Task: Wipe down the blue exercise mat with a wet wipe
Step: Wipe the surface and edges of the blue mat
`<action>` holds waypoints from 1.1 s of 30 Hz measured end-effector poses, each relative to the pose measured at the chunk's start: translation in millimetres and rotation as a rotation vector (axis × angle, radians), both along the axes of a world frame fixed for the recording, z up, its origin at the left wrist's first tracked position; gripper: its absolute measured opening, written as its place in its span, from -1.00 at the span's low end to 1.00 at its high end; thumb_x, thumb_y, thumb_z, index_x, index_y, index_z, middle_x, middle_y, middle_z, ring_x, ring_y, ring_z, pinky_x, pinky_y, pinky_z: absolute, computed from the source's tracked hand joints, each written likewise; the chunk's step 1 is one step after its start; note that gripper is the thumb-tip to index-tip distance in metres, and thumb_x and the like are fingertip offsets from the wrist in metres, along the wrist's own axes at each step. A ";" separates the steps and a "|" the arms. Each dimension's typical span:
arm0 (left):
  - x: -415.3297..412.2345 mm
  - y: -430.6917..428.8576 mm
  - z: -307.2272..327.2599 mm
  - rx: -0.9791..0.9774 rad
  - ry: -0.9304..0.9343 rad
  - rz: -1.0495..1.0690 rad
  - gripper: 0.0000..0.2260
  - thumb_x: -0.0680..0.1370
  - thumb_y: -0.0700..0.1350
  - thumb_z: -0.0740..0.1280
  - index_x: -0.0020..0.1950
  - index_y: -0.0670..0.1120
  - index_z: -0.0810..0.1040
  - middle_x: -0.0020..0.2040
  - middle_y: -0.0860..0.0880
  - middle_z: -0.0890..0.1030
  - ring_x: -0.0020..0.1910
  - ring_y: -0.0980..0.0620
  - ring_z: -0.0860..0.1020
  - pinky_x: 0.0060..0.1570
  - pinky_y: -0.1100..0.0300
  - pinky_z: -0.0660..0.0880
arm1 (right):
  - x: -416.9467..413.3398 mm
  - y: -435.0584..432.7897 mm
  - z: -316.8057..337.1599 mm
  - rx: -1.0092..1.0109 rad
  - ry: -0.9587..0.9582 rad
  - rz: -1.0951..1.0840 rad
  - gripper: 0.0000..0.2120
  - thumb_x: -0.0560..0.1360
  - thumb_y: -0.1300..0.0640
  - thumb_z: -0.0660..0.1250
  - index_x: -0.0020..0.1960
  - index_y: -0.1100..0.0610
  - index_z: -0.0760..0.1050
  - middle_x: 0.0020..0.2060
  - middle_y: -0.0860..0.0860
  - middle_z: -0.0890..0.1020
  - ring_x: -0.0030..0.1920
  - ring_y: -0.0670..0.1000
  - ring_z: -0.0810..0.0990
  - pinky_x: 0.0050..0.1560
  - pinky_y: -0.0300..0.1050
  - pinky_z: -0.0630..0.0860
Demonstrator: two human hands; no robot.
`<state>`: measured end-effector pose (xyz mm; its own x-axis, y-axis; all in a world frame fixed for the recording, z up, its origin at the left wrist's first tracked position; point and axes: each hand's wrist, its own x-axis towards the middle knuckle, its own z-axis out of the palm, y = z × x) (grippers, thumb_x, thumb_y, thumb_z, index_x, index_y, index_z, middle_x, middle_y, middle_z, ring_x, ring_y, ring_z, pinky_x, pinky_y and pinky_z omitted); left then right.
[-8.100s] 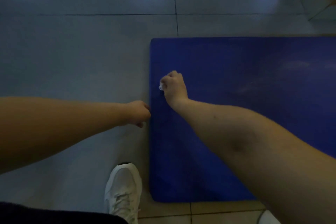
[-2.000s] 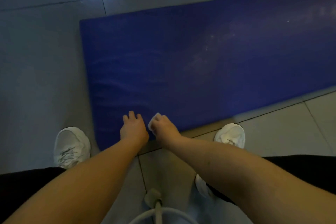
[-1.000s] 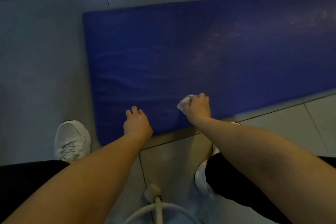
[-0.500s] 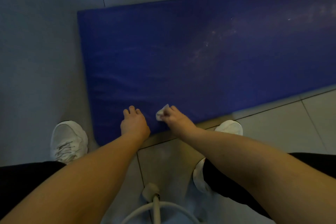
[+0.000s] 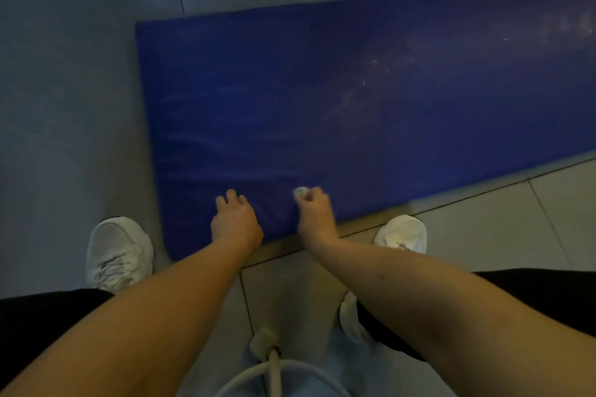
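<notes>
The blue exercise mat point(image 5: 338, 100) lies on the tiled floor and runs off to the right, with faint pale smudges at its middle right. My right hand point(image 5: 314, 213) is at the mat's near edge, fingers curled round a small crumpled white wet wipe point(image 5: 300, 192) that touches the mat. My left hand point(image 5: 235, 222) rests on the mat's near edge just to the left, fingers spread on the surface and holding nothing.
My white shoes stand on the floor, one point(image 5: 117, 251) left of the mat's near corner and one point(image 5: 403, 234) just right of my right hand. A white cable with a plug point(image 5: 269, 351) hangs below my arms. Grey floor tiles point(image 5: 64, 106) surround the mat.
Over the last second my right hand slid the wipe left along the near edge, then slightly right again. My left hand stayed planted on the mat's edge.
</notes>
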<state>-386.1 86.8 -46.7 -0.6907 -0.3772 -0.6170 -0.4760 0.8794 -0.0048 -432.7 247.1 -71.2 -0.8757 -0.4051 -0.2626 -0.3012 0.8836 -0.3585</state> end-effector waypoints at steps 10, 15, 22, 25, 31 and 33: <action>1.8 -3.5 0.4 0.041 0.029 0.032 -0.47 0.60 0.02 0.30 0.50 -0.11 0.25 0.50 -0.14 0.13 0.39 -0.18 0.23 -0.01 0.10 0.52 | -45.7 30.2 -15.9 0.037 0.017 0.547 -0.65 0.60 0.25 0.19 0.36 0.23 0.49 0.24 0.25 0.49 0.15 0.29 0.47 0.14 0.19 0.51; 0.0 -6.5 0.2 0.085 0.066 0.084 -0.63 0.60 -0.04 0.26 0.39 -0.08 0.36 0.48 -0.12 0.18 0.33 -0.15 0.28 0.02 0.08 0.50 | -100.5 91.8 -16.9 0.210 0.064 -0.243 -0.70 0.65 0.26 0.12 0.37 0.20 0.38 0.27 0.20 0.42 0.27 0.21 0.39 0.28 0.05 0.38; -1.1 -19.0 1.4 0.151 0.126 0.149 -0.66 0.60 -0.05 0.26 0.36 -0.05 0.36 0.39 -0.09 0.26 0.27 -0.11 0.33 0.04 0.03 0.51 | -53.2 15.4 -21.7 -0.053 -0.100 -0.257 -0.64 0.60 0.32 0.17 0.40 0.24 0.38 0.32 0.25 0.34 0.33 0.24 0.33 0.28 0.01 0.28; -3.4 -22.7 1.1 0.154 0.157 0.173 -0.69 0.61 -0.05 0.25 0.35 -0.05 0.42 0.34 -0.08 0.32 0.23 -0.07 0.35 0.06 0.02 0.52 | -23.6 -23.8 -15.2 -0.130 -0.162 0.031 -0.63 0.60 0.33 0.20 0.40 0.22 0.41 0.31 0.24 0.37 0.30 0.23 0.36 0.28 0.00 0.32; -2.5 -29.4 -2.2 -0.024 0.238 0.157 -0.66 0.61 0.00 0.27 0.36 -0.05 0.43 0.41 -0.10 0.31 0.30 -0.09 0.32 0.21 0.04 0.47 | 2.4 -55.3 -15.7 0.093 -0.036 0.746 -0.27 0.53 0.11 0.38 0.62 0.12 0.14 0.52 0.15 0.23 0.44 0.24 0.23 0.37 0.11 0.36; -1.9 -33.1 -3.6 -0.024 0.229 0.169 -0.61 0.61 0.02 0.27 0.42 -0.05 0.39 0.49 -0.11 0.24 0.39 -0.12 0.27 0.30 0.00 0.41 | 9.2 -52.5 -10.2 0.148 -0.056 0.734 -0.30 0.65 -0.04 0.19 0.66 0.07 -0.06 0.63 0.09 -0.03 0.61 0.18 -0.09 0.57 0.11 0.06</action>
<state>-388.0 53.6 -50.3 -0.7373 -0.5112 -0.4417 -0.6066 0.7887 0.0998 -423.5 194.6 -81.4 -0.3779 -0.8369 -0.3959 -0.8165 0.5029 -0.2836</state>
